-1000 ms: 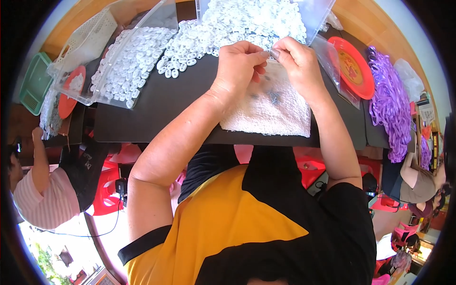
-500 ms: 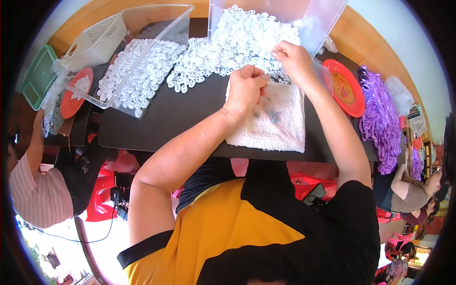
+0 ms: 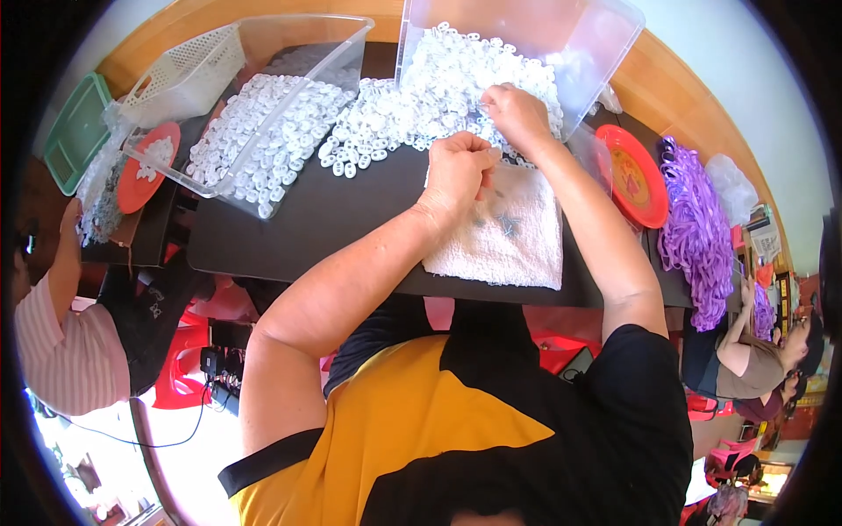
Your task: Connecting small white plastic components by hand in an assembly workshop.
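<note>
My left hand (image 3: 456, 174) is held above the near side of the white pile, over the upper left of a white towel (image 3: 526, 259). Its thumb and fingers are pinched together; whatever they hold is too small to make out. Farther to the right, my right hand (image 3: 519, 116) reaches over a heap of small white oval pieces (image 3: 430, 101), its fingertips closed together against the pile. Anything between those fingertips is hidden. On the towel lie several small thin grey-blue bits (image 3: 507, 226).
A clear bin (image 3: 605, 53) opens toward the heap; another clear bin (image 3: 272, 145) with white pieces stands left. Right are a red plate (image 3: 653, 188) and purple straps (image 3: 702, 228). A red dish (image 3: 132, 188), white basket (image 3: 189, 79) and green tray (image 3: 74, 140) sit far left. Other people sit both sides.
My right hand has moved left and slightly nearer, deeper over the white heap. My left hand stays pinched in about the same place. The whole view has shifted slightly.
</note>
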{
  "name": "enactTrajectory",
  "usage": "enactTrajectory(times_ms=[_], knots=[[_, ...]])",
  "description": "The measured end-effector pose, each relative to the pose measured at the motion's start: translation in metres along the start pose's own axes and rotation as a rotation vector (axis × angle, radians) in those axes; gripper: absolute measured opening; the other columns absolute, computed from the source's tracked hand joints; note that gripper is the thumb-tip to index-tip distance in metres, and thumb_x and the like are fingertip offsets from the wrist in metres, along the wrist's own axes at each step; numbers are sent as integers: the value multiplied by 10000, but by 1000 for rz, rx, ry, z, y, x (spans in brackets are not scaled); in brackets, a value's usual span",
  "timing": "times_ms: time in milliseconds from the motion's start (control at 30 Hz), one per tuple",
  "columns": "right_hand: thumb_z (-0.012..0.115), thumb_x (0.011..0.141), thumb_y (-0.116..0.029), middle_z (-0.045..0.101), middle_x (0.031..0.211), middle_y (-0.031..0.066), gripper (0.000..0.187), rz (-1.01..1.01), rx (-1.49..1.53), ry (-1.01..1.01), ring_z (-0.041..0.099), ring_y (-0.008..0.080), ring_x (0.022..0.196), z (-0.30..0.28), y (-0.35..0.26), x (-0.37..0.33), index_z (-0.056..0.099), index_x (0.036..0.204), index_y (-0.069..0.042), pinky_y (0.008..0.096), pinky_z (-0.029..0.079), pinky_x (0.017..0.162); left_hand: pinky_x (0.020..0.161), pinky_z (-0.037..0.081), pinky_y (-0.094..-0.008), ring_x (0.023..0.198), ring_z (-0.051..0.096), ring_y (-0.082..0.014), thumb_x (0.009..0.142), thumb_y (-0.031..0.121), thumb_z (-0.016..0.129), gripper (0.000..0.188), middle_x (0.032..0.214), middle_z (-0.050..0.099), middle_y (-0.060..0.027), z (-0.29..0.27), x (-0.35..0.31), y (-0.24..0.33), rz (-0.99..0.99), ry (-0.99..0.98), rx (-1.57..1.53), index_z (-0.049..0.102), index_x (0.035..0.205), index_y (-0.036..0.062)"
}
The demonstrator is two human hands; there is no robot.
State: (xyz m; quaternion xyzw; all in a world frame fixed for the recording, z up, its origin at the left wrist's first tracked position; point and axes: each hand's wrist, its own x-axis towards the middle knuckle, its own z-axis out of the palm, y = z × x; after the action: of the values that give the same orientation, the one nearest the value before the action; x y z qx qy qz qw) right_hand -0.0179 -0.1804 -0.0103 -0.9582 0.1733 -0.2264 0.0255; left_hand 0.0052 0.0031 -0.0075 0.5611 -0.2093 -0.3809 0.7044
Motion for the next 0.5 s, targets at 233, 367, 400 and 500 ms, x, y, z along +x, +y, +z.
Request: enactTrajectory(times_ms=[233, 367, 400, 500], knots=[[568, 900, -64, 650, 842, 85, 155, -229, 746, 484, 609, 172, 714, -137, -72, -70, 643, 974, 50, 309, 499, 676, 472, 394, -261, 539, 523, -121, 825, 58, 658, 79, 660, 575, -37, -7, -4, 6, -38, 39, -128, 611, 855, 2], [502, 960, -334, 598, 796, 107, 390, -771, 677, 525, 603, 294, 710, -207, -102, -118, 634, 999, 31, 404, 490, 655, 457, 391, -263, 530, 527, -125, 821, 55, 671, 88, 651, 583, -52, -6, 4, 4, 77, 62, -184, 604, 834, -1], [485, 958, -407, 575, 766, 92, 439, -749, 639, 526, 579, 276, 688, -219, -108, -134, 628, 955, 8, 401, 467, 632, 449, 388, -265, 521, 523, -127, 821, 54, 672, 89, 649, 584, -56, -8, 6, 4, 117, 78, -186, 603, 831, -2], [472, 949, -474, 548, 736, 72, 480, -701, 626, 534, 550, 253, 666, -228, -120, -156, 618, 906, -19, 396, 440, 610, 428, 387, -272, 504, 528, -148, 822, 49, 666, 104, 649, 586, -79, -17, 11, 8, 276, 162, -153, 604, 845, -30]])
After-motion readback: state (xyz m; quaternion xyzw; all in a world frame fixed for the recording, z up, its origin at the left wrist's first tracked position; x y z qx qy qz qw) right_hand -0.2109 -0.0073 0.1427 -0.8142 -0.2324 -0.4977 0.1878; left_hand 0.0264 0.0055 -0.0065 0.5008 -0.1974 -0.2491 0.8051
